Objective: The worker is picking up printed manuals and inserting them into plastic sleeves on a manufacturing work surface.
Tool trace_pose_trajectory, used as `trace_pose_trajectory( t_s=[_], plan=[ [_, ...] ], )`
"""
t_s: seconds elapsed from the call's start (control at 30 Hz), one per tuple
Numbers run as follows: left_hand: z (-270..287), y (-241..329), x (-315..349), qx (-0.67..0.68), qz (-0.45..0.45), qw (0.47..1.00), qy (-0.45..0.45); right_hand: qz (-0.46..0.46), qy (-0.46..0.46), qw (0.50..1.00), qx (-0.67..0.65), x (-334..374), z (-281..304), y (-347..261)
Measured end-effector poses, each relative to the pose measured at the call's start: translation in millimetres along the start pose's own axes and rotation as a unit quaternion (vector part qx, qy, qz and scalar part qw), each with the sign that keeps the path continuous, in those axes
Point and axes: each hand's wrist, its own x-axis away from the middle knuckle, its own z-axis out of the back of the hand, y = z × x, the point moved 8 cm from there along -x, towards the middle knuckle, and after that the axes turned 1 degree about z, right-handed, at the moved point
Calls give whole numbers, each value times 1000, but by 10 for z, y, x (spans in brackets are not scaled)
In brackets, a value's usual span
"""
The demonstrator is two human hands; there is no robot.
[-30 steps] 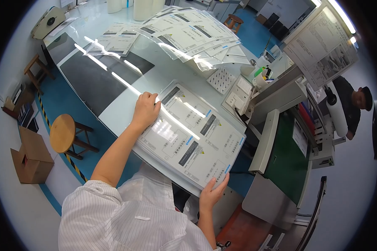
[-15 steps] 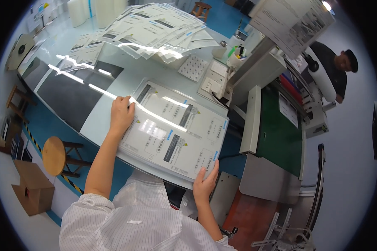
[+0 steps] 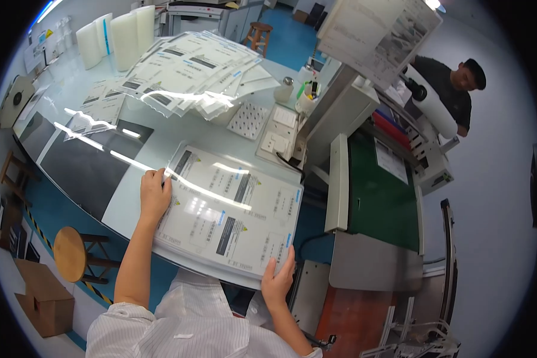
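Observation:
A stack of clear plastic sheets printed with labels (image 3: 221, 206) lies on the glass-topped table just in front of me. My left hand (image 3: 156, 194) is closed on the stack's left edge, with the fingers bent over the rim. At the near right corner rests my right hand (image 3: 278, 281). Its thumb and forefinger are stretched apart around the corner, touching the edges. The undersides of both hands are hidden.
More printed sheets (image 3: 191, 68) lie in a loose pile toward the back, near white rolls (image 3: 125, 34). A dark mat (image 3: 89, 161) covers the table's left. On the right stands a machine with a green belt (image 3: 379, 191); a person (image 3: 453, 89) is beyond it.
The view has shifted, so the table and stack appear lower and further left. Both hands keep their places at the stack's edges.

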Motion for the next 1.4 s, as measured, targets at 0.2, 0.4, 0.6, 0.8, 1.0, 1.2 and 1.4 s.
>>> trace_pose_trajectory(
  t_s=[0.2, 0.4, 0.6, 0.8, 1.0, 1.2, 1.4],
  plan=[
    [44, -4, 17, 3, 4, 1000, 12, 22, 12, 1000, 20, 27, 22, -83],
    [62, 3, -6, 3, 23, 1000, 8, 2, 1, 1000, 7, -13, 9, -106],
    [70, -16, 29, 17, 23, 1000, 12, -20, -14, 1000, -2, 12, -36, -39],
    [76, -68, 5, 35, 16, 999, 3, 20, 11, 999, 34, 32, -54, -63],
    [10, -49, -26, 41, -13, 999, 17, -21, 17, 999, 35, -7, 1, -25],
    [-43, -146, -3, 23, -7, 1000, -17, -54, 12, 998, 27, 13, -21, 99],
    [-140, -145, -4, 14, -10, 999, -33, -51, 25, 998, 30, 44, 60, 111]
  ],
)
